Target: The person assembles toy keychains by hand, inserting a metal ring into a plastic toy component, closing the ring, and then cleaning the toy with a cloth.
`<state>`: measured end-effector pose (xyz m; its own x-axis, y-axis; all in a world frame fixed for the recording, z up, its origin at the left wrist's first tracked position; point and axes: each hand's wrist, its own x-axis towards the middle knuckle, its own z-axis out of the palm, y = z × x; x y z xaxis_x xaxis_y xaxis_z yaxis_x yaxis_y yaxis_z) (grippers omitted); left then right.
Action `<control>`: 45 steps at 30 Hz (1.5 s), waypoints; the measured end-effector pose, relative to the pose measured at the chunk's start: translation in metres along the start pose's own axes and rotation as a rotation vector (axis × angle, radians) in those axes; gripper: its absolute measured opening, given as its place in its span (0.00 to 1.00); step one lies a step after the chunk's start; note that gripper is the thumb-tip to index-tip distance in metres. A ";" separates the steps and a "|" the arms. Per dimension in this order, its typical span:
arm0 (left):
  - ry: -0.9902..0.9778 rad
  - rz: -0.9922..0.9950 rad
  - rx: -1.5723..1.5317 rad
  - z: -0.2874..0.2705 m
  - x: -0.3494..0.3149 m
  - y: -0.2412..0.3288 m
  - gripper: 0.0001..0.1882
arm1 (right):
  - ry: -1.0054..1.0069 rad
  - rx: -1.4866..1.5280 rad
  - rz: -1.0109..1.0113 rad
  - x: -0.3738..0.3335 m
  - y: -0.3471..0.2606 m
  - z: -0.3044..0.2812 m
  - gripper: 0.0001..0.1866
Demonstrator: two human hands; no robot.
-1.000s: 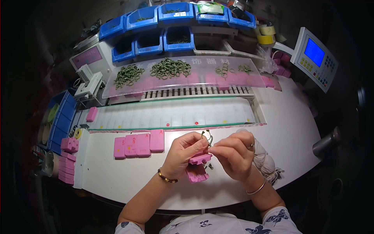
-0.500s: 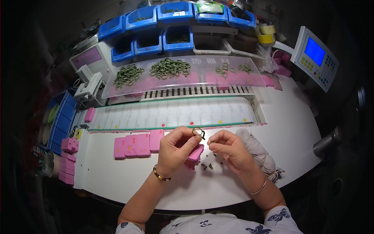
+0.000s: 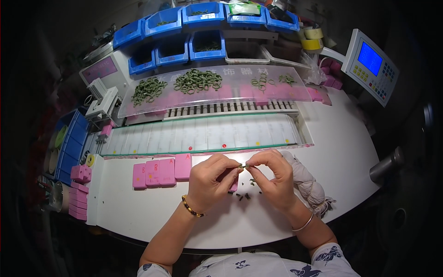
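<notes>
My left hand (image 3: 210, 179) is pinched on a thin dark green ring (image 3: 242, 166), of which only a sliver shows between the fingertips. From the other side, the closed thumb and forefinger of my right hand (image 3: 276, 180) meet it; whether they grip the ring or a tiny separate part is hidden. Beneath my left fingers a pink block (image 3: 233, 186) is partly covered. Several small dark green bits (image 3: 244, 196) lie on the white tabletop between my hands. Beside my right wrist rests a bundle of pale grey cloth (image 3: 310, 183).
Pink blocks (image 3: 160, 173) stand in a row left of my hands. Beyond is a long white panel strip (image 3: 198, 134), then a translucent sheet (image 3: 240, 94) bearing piles of green rings (image 3: 198, 82). Blue bins (image 3: 206, 45) line the back; a control panel (image 3: 371, 67) juts in at right.
My right hand has moved left and up until its fingertips meet those of my left. The ring, earlier plainly visible, is now mostly covered by fingers. The whole view has shifted slightly.
</notes>
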<state>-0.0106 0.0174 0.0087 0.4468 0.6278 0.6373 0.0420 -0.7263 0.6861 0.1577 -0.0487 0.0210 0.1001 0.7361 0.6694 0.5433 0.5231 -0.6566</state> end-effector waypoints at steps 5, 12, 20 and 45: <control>0.000 0.058 0.057 0.000 -0.001 0.000 0.05 | 0.015 -0.068 -0.037 -0.001 -0.002 0.000 0.06; 0.026 0.110 0.114 0.003 -0.001 0.000 0.06 | 0.012 -0.202 -0.111 -0.001 -0.003 0.000 0.07; 0.072 0.129 0.135 0.003 0.001 -0.005 0.07 | 0.014 -0.230 -0.158 0.001 0.001 0.002 0.07; -0.175 -0.754 -0.752 0.026 0.124 -0.021 0.19 | 0.063 -0.049 -0.090 0.006 -0.005 -0.018 0.22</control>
<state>0.0673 0.1028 0.0642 0.6597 0.7493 -0.0578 -0.1733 0.2265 0.9585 0.1706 -0.0548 0.0352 0.1002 0.6578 0.7465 0.5924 0.5633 -0.5759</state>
